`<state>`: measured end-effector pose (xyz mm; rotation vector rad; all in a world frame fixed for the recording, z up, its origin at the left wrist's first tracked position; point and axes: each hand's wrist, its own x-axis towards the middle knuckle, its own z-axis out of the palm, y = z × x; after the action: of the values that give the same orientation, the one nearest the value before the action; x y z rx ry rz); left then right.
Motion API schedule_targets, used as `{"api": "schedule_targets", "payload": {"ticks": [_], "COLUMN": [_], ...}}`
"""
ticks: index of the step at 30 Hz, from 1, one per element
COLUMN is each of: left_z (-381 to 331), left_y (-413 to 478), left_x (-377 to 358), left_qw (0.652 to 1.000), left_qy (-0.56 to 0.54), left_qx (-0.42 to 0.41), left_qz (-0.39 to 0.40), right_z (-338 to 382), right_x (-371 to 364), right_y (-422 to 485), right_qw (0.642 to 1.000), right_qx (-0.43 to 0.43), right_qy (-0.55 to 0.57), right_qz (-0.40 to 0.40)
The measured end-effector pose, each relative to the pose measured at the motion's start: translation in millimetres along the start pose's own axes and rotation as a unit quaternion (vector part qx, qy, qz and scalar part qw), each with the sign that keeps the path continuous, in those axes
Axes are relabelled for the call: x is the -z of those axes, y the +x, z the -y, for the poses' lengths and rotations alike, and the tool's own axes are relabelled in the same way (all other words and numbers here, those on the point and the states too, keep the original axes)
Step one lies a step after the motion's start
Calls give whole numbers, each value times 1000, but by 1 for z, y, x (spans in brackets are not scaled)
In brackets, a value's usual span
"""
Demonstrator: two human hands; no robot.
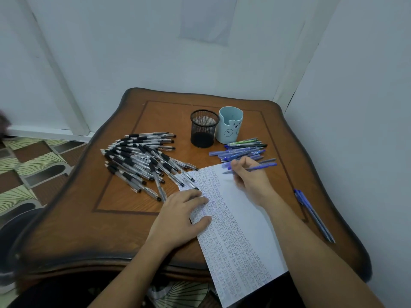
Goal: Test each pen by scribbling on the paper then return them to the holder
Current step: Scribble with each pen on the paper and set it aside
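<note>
A white sheet of paper, covered in rows of small scribbles, lies on the wooden table and hangs over its near edge. My left hand rests flat on the sheet's left side. My right hand grips a blue pen whose tip touches the paper near its top edge. Behind stand a black mesh holder and a light blue bear holder, both seemingly empty.
A large heap of clear pens with black grips lies left of the paper. Several blue and green pens lie below the blue holder. Two blue pens lie near the table's right edge. Walls close in behind and right.
</note>
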<state>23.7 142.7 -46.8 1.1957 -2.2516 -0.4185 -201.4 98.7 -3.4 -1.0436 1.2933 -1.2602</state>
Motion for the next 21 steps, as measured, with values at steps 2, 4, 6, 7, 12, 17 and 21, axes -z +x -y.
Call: {"api": "schedule_targets", "payload": {"ticks": [2, 4, 6, 7, 12, 17, 21], "left_z": [0, 1, 2, 2, 2, 3, 4], "left_y": [0, 0, 0, 0, 1, 0, 0], "left_x": [0, 0, -1, -1, -1, -3, -4], "left_qw": [1000, 1000, 1000, 1000, 1000, 1000, 1000], "left_qy": [2, 6, 7, 7, 8, 6, 6], "left_qx": [0, -4, -6, -8, -10, -8, -9], "left_qz": [2, 1, 0, 0, 0, 2, -1], "right_z": [-4, -10, -18, -21, -25, -28, -29], "right_x": [-5, -10, -12, -11, -12, -17, -16], "right_y": [3, 5, 5, 6, 9, 4, 6], "right_qw": [1000, 999, 998, 998, 990, 979, 978], "right_qx": [15, 26, 23, 23, 34, 88, 100], "right_qy": [-17, -35, -52, -63, -125, -163, -171], "right_qz": [-8, -5, -4, -9, -54, -89, -69]}}
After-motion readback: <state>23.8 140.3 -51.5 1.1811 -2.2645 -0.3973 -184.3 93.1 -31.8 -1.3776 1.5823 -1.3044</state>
